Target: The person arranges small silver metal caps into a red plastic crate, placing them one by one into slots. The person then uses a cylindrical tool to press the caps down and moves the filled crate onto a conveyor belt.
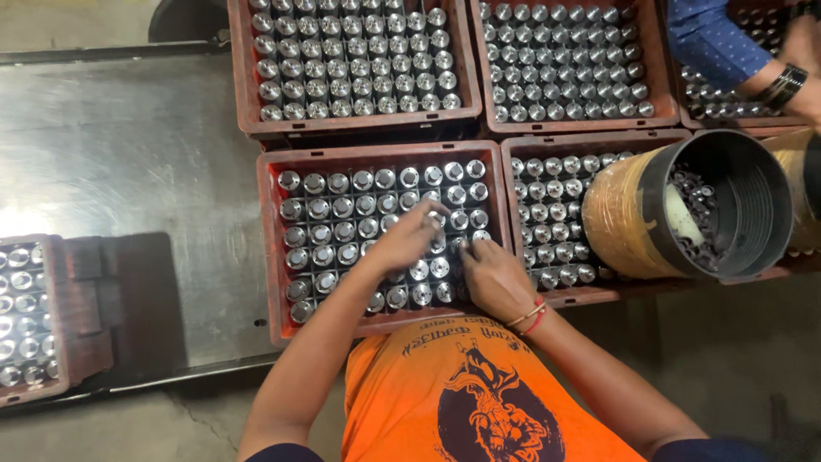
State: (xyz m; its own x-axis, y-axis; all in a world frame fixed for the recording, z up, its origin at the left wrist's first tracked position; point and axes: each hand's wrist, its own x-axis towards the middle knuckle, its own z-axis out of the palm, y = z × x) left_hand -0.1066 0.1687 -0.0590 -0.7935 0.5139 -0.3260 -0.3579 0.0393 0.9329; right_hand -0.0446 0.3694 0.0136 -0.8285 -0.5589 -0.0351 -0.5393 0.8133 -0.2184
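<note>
A red-brown plastic crate [267, 224] in front of me holds rows of upright shiny metal cylinders [342, 205]. My left hand [409, 241] reaches into the crate's middle, its fingertips pinched on one cylinder [441, 217] in the third row. My right hand [494, 275], with red and yellow threads on the wrist, lies over the cylinders at the crate's near right corner. Its fingers are curled down among them, and whether they grip one is hidden. My orange shirt fills the bottom of the view.
Several more crates of the same cylinders [351, 60] [564, 60] [547, 222] surround this one, and another [26, 316] sits at the left on the steel table [128, 162]. A brown drum with a dark ribbed inside [735, 197] lies on its side at the right. Another person's blue-sleeved arm [727, 43] works at the top right.
</note>
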